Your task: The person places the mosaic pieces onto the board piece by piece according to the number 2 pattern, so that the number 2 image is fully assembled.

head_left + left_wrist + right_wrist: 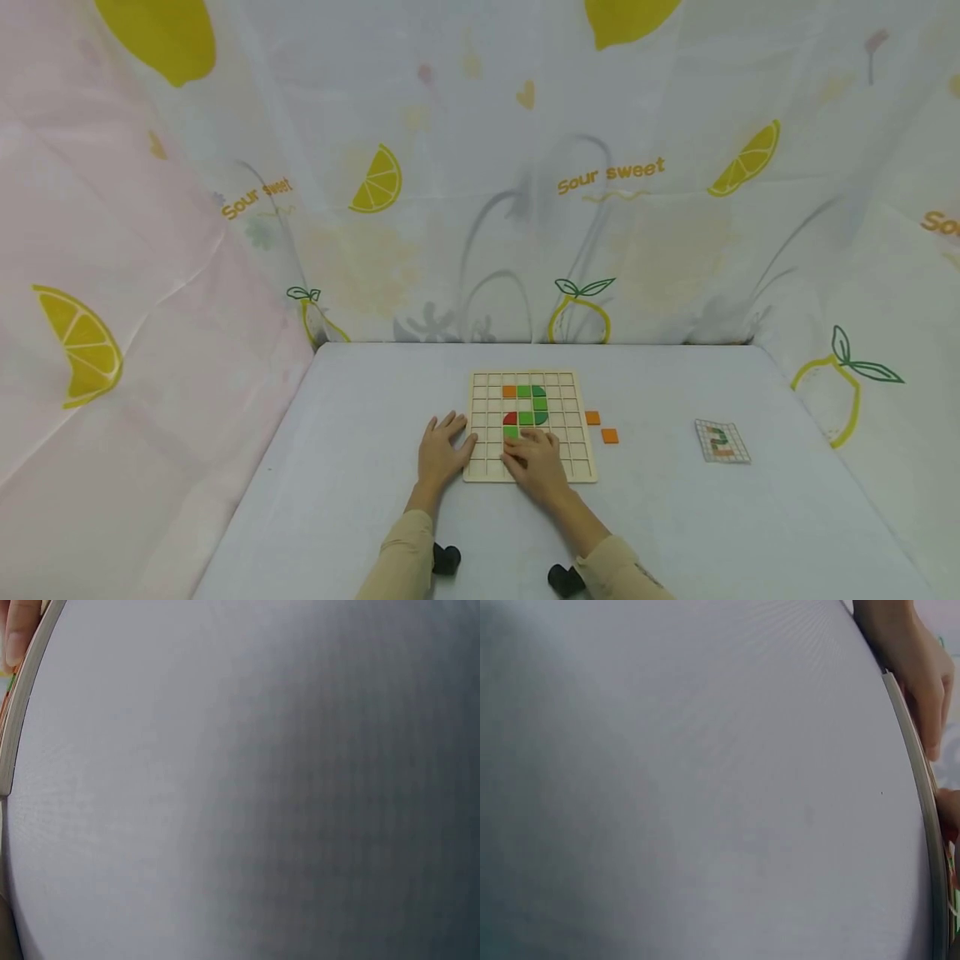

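A square wooden grid board [487, 467] lies on the white table. Set in its cells are an orange tile [509, 392], several green tiles [540, 404], and a red rounded-corner tile [511, 418]; together they form a curved figure. My left hand [442, 450] rests along the board's left edge, fingers extended. Over the lower middle of the board, my right hand [538, 465] pinches a small reddish tile [950, 835], mostly hidden by the fingers, just below a green tile. The left wrist view catches fingertips [15, 646] over the board's edge.
Two loose orange tiles [610, 436] lie just right of the board. Farther right is a pattern card [722, 442] printed with a coloured figure on a grid. Black objects [447, 559] sit beside the forearms. Lemon-print cloth [480, 250] hangs around the table.
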`<move>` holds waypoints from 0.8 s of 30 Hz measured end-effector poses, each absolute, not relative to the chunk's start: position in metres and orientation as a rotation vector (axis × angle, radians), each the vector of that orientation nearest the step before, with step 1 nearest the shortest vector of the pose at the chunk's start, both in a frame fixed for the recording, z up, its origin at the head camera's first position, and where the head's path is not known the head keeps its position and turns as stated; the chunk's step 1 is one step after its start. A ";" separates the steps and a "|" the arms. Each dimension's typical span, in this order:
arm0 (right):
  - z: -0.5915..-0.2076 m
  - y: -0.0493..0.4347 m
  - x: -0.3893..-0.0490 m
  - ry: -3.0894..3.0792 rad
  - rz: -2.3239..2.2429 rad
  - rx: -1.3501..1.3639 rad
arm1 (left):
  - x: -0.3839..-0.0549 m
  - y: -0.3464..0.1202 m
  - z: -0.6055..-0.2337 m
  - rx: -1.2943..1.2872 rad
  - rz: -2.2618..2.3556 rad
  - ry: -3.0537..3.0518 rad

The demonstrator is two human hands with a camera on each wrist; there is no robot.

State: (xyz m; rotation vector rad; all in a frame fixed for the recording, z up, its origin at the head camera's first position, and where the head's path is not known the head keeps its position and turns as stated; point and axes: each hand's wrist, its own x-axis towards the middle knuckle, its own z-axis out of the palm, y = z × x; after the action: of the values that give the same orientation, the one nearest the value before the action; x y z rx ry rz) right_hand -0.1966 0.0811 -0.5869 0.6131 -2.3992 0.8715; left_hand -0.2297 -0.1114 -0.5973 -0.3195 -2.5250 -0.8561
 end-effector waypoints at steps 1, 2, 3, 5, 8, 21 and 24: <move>-0.587 0.080 -0.197 -2.398 0.871 0.602 | -0.230 -0.111 -0.597 -0.323 -0.852 -2.522; -0.587 0.080 -0.197 -2.397 0.864 0.592 | -0.229 -0.111 -0.596 -0.324 -0.858 -2.520; -0.588 0.079 -0.198 -2.398 0.860 0.581 | -0.229 -0.112 -0.596 -0.326 -0.862 -2.516; -0.589 0.079 -0.198 -2.405 0.846 0.563 | -0.229 -0.112 -0.595 -0.331 -0.865 -2.513; -0.591 0.081 -0.201 -2.401 0.828 0.561 | -0.228 -0.111 -0.594 -0.329 -0.868 -2.520; -0.579 0.165 -0.214 -2.278 1.058 0.305 | -0.229 -0.111 -0.595 -0.334 -0.868 -2.523; -0.575 0.187 -0.209 -2.412 1.135 0.116 | -0.229 -0.112 -0.596 -0.335 -0.870 -2.520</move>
State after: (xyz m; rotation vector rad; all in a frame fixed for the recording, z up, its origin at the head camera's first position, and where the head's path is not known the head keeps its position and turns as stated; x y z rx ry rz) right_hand -0.2090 0.1867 -0.5747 0.1157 -2.4122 1.1349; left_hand -0.2288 -0.1116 -0.5957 -0.3346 -2.5203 -0.8704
